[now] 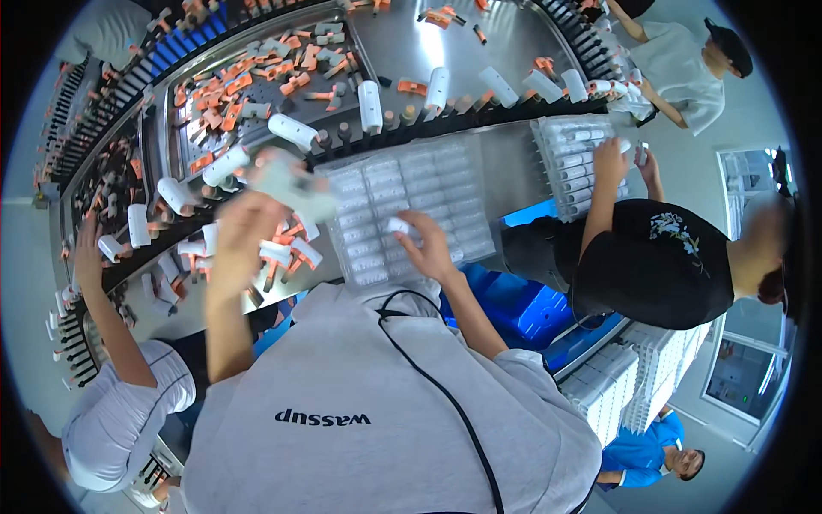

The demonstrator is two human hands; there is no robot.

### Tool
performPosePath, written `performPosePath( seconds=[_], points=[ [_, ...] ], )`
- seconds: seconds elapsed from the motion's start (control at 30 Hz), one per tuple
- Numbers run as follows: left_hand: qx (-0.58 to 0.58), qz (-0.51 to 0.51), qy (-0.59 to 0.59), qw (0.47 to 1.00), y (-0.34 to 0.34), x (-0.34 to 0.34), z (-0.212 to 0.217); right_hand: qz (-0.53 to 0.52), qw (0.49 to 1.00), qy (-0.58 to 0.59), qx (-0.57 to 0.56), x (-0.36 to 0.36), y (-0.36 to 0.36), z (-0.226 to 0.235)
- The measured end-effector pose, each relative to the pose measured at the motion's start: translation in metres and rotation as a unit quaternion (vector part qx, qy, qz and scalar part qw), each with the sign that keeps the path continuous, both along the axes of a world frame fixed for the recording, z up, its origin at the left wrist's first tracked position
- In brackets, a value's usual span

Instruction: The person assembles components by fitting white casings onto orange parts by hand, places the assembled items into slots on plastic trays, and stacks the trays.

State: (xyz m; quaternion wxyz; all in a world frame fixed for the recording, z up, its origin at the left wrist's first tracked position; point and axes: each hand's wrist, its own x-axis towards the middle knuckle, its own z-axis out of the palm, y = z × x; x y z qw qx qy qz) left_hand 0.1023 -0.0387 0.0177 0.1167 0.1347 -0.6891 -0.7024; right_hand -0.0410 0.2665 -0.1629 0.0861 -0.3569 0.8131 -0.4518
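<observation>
Rounded white piece (398,225) at right hand (432,247), glossy plastic tray (481,233) beneath

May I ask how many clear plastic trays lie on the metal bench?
2: one tray under the person's right hand, another before the black-shirted co-worker; more may hide beneath.

Glazed windows (743,377) interrupt the pale wall (698,169) at right; bright light glares off a steel worktop (398,53).
</observation>
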Motion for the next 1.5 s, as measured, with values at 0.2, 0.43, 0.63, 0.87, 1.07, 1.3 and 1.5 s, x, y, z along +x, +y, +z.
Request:
performPosePath(
  seconds=[0.2, 0.43, 0.63, 0.87, 1.07, 1.3, 1.5],
  points=[
    [0.079, -0.090, 0.001, 0.993, 0.077, -0.023, -0.046, -0.134, 0.924, -0.283, -0.219, 0.005, -0.012, 0.088],
    [-0.095, -0.018, 0.033, 0.995, 0.095, -0.026, -0.066, -0.123, 0.919, -0.263, -0.265, 0.013, -0.028, 0.153],
    [-0.238, 0.010, 0.066, 0.969, 0.112, -0.024, -0.056, -0.149, 0.904, -0.362, -0.174, 0.014, -0.017, 0.137],
    [-0.303, -0.079, 0.062, 0.948, 0.116, -0.019, -0.065, -0.089, 0.946, -0.308, -0.034, 0.010, -0.007, 0.115],
    [-0.303, -0.010, 0.053, 0.951, 0.123, -0.021, -0.069, -0.038, 0.941, -0.336, -0.035, 0.005, -0.006, 0.117],
    [-0.313, 0.018, 0.037, 0.949, 0.133, -0.016, -0.072, -0.040, 0.922, -0.382, -0.054, 0.014, -0.010, 0.109],
    [-0.341, 0.024, 0.036, 0.939, 0.147, -0.009, -0.093, -0.082, 0.968, -0.236, -0.021, 0.048, -0.024, 0.105]
  ],
)
